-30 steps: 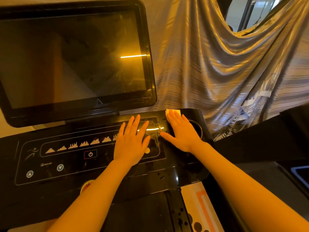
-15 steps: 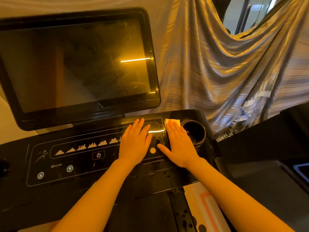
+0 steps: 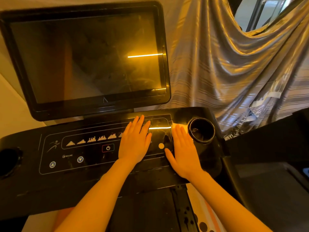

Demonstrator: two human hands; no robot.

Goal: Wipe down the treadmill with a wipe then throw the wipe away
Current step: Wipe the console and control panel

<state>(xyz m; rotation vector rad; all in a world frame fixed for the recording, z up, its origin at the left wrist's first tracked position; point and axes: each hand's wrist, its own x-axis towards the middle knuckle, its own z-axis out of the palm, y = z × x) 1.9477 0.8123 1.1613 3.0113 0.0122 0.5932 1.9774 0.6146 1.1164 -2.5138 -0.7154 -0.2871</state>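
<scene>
Fingers [image 3: 138,126]: left hand [image 3: 134,144], straight, flat on treadmill console [image 3: 93,166], holding nothing. Right hand [image 3: 184,153]: fingers straight, pressing white wipe [image 3: 181,126] onto console, just beside cup holder [image 3: 201,130]. Step in hand: wiping console. Advice: keep palm pressure even, overlap strokes, skirt power button [image 3: 108,148].

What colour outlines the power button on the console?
Red: the power button sits in a red rectangular outline, with a white symbol. The head view shows it.
</scene>
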